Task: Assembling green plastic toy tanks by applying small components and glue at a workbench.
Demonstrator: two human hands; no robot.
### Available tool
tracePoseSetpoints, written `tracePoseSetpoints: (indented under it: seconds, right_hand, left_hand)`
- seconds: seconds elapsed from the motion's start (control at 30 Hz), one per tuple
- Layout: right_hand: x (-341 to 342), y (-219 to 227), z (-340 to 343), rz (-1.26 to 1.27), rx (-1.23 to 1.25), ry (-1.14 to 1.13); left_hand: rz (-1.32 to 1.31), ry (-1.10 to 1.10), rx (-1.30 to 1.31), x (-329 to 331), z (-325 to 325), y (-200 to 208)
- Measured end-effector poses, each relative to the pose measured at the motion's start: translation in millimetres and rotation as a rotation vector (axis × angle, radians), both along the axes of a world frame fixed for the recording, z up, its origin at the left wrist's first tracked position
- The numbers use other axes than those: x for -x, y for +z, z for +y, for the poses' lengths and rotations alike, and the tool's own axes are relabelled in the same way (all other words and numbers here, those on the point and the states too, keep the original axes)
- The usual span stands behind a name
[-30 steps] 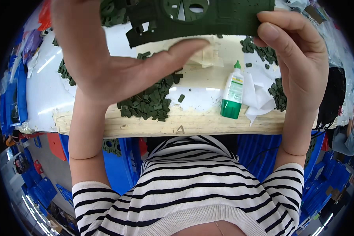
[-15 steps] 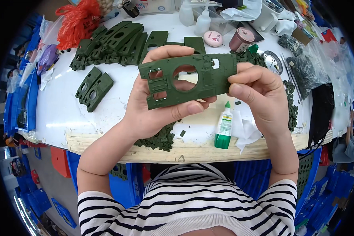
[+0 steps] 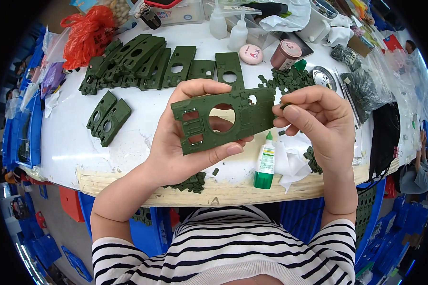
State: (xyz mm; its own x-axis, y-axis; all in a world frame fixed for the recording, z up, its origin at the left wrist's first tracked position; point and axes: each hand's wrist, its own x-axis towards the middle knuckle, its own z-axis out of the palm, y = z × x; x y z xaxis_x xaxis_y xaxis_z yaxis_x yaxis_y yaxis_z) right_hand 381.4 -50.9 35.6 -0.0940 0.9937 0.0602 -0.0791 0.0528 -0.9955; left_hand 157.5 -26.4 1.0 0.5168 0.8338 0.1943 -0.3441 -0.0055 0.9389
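A dark green plastic tank hull top (image 3: pixel 259 116), with a large round opening and smaller cut-outs, is tilted above the table. My left hand (image 3: pixel 171 149) grips it by its long edges, thumb below and fingers behind. Just off its right end, my right hand (image 3: pixel 327 124) pinches a small dark green part (image 3: pixel 284 106) between thumb and forefinger; the fingers mostly cover it. Below the hull stands a glue bottle (image 3: pixel 265 161) with a green nozzle and base. Beside it lies a crumpled white tissue (image 3: pixel 290 166).
Stacked green hull tops (image 3: pixel 137 56) fill the back left, with a separate pair (image 3: pixel 110 118) nearer. Heaps of small green parts (image 3: pixel 292 80) lie at the back right and near the front edge. White squeeze bottles (image 3: pixel 238 35), a pink tin (image 3: pixel 286 53) and a red bag (image 3: pixel 88 38) stand behind.
My right hand has come away from the hull's right end, and the small part now shows in its pinch. The hull sits slightly lower in view, still in my left hand.
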Motion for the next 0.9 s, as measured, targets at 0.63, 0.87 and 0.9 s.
tracePoseSetpoints:
  seconds: [0.63,0.87,0.9]
  right_hand:
    - [3,-17,4,-0.008,-0.111,0.044]
    - [11,-22,-1,-0.065,-0.121,0.020]
    - [12,-23,-1,-0.056,-0.129,0.022]
  left_hand:
    - [0.097,-0.085,-0.094,-3,-7,-10]
    - [0.068,-0.071,-0.132,-5,-11,-19]
    - [0.073,-0.062,-0.134,-5,-12,-19]
